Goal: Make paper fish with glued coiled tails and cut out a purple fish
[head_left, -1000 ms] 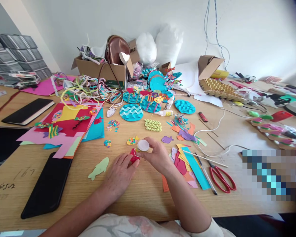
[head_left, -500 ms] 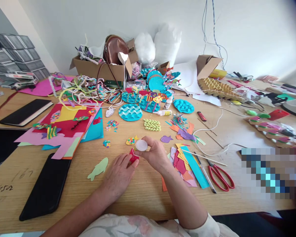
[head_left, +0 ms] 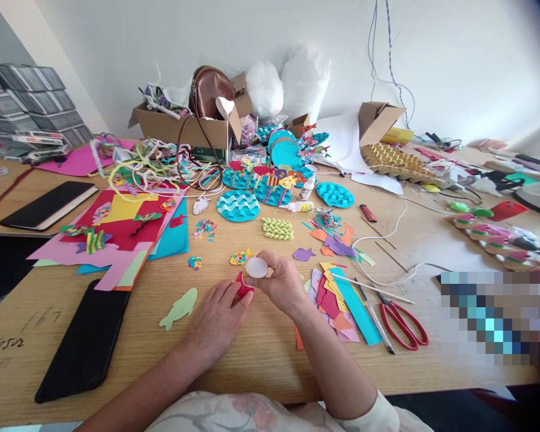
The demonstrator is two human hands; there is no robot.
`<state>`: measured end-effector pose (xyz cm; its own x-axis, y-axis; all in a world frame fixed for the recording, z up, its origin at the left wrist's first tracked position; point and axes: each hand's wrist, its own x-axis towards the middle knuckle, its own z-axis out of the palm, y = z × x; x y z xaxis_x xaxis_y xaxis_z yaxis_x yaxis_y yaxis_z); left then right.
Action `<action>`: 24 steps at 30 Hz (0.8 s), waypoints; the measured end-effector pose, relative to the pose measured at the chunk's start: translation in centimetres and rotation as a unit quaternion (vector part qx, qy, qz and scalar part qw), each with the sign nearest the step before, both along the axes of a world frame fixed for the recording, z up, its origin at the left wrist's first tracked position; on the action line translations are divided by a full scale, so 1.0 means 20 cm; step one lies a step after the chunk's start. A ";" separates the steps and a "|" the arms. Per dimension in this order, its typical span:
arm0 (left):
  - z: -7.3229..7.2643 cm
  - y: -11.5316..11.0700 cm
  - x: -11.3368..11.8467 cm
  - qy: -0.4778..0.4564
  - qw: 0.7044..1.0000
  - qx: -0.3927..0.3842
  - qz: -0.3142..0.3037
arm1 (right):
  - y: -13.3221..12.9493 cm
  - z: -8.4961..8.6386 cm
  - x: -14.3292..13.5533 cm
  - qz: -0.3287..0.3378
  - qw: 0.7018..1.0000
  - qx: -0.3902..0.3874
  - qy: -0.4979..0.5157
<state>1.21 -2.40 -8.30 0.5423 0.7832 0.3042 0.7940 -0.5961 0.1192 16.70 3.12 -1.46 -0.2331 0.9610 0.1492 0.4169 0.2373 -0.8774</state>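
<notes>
We are gripping a bottle [head_left: 256, 268] between the thumb and fingers of our right hand [head_left: 281, 285], and its round white end is facing up. With our left hand [head_left: 218, 315] we are holding a piece of red paper [head_left: 242, 286] between thumb and fingers; it is sitting at those fingertips, just beside the bottle. A dotted fish [head_left: 240, 257] is lying just beyond our fingers, a green fish [head_left: 179, 309] is resting left of our left fingers, and a purple fish [head_left: 304, 254] is lying right of our right fingers. Scissors [head_left: 402, 324] are lying farther right.
</notes>
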 end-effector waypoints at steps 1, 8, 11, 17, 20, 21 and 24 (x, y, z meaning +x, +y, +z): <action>0.00 0.00 0.00 0.001 1.000 0.001 0.001 | 0.00 0.00 0.00 0.000 1.000 0.000 -0.002; 0.00 0.00 0.00 -0.002 1.000 0.006 -0.001 | 0.01 -0.01 -0.01 -0.001 1.000 -0.003 -0.012; 0.01 0.00 0.00 -0.007 1.000 0.008 0.000 | 0.01 -0.01 -0.01 -0.003 1.000 -0.002 -0.010; 0.00 0.00 0.00 -0.009 0.999 0.030 0.006 | -0.01 0.00 0.00 0.010 1.000 -0.011 -0.022; 0.00 0.00 0.00 -0.009 1.000 0.020 0.002 | -0.01 0.00 0.00 0.007 1.000 -0.012 -0.002; 0.00 0.00 0.00 -0.009 1.000 0.016 0.001 | -0.01 0.00 0.00 0.008 1.000 -0.012 0.000; 0.00 0.00 0.00 -0.011 1.000 0.019 0.000 | -0.01 -0.01 0.00 0.018 1.000 -0.017 -0.003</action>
